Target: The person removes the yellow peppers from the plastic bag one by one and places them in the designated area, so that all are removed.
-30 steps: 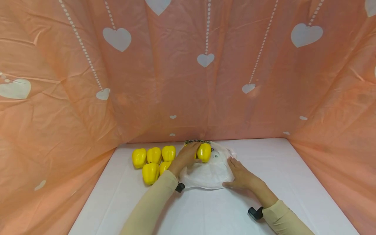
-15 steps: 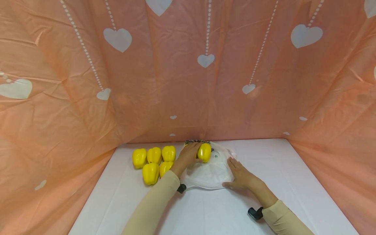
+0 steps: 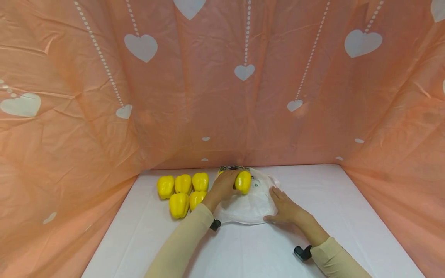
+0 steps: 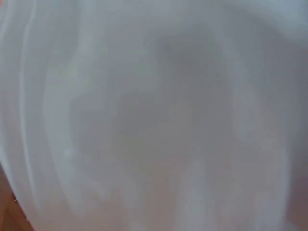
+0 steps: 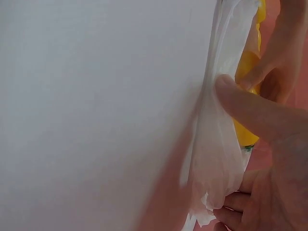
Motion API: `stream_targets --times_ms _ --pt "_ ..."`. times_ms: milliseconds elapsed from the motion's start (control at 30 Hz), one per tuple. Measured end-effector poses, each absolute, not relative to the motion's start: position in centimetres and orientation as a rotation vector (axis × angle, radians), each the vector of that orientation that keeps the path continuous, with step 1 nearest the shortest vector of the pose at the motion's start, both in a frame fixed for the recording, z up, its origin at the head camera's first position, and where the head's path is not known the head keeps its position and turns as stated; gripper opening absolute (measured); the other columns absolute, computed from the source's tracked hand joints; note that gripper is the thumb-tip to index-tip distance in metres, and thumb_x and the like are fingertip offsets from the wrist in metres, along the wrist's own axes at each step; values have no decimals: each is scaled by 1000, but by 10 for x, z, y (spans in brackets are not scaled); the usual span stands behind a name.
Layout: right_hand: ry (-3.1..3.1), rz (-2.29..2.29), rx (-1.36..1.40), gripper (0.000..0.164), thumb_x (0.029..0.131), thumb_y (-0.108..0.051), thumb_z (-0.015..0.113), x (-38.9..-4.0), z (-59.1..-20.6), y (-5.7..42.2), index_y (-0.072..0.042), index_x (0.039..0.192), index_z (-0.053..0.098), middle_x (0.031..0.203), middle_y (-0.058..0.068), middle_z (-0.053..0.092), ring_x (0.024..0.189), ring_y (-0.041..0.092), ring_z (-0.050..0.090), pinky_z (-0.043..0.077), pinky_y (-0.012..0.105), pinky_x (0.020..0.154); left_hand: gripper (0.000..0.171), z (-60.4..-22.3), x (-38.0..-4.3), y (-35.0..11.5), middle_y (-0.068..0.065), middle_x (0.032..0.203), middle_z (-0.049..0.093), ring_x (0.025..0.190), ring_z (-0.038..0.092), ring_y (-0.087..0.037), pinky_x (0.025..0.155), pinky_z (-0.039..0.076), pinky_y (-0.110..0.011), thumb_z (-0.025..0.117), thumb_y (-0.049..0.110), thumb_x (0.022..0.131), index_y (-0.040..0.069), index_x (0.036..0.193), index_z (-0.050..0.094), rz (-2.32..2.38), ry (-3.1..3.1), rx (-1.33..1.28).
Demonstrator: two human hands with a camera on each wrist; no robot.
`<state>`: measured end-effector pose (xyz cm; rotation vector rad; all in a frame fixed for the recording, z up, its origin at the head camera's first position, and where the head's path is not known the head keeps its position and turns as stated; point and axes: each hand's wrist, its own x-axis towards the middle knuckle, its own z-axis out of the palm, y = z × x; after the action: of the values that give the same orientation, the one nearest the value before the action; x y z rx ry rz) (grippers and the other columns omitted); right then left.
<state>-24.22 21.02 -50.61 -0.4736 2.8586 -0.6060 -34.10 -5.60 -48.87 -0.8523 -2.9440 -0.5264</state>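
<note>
Table (image 3: 347, 216) white; heart-print curtain (image 3: 215, 104) behind; left hand (image 3: 221, 188) grips yellow pepper (image 3: 244, 182) over bag (image 3: 252, 208); right hand (image 3: 287, 207), grip released, touches bag.

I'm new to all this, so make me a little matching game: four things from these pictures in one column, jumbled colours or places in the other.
Column one:
1. grouped yellow peppers
2. plastic bag
3. right hand
4. cloth backdrop

Column two:
A. touching the bag's right side
B. orange-pink, heart-patterned
C. on the tabletop, left of the bag
D. white and wrinkled

Right pairs: 1-C, 2-D, 3-A, 4-B.
</note>
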Motion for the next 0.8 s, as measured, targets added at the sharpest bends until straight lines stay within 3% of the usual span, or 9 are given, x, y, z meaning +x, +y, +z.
stream_targets --times_ms 800 --pt "2873 -623 -508 114 89 -46 86 -242 -508 213 14 163 23 172 35 19 158 55 22 21 64 129 86 -477 -314 -56 -7 161 52 149 49 -28 128 35 -43 90 32 91 10 161 45 -626 -2824 -918"
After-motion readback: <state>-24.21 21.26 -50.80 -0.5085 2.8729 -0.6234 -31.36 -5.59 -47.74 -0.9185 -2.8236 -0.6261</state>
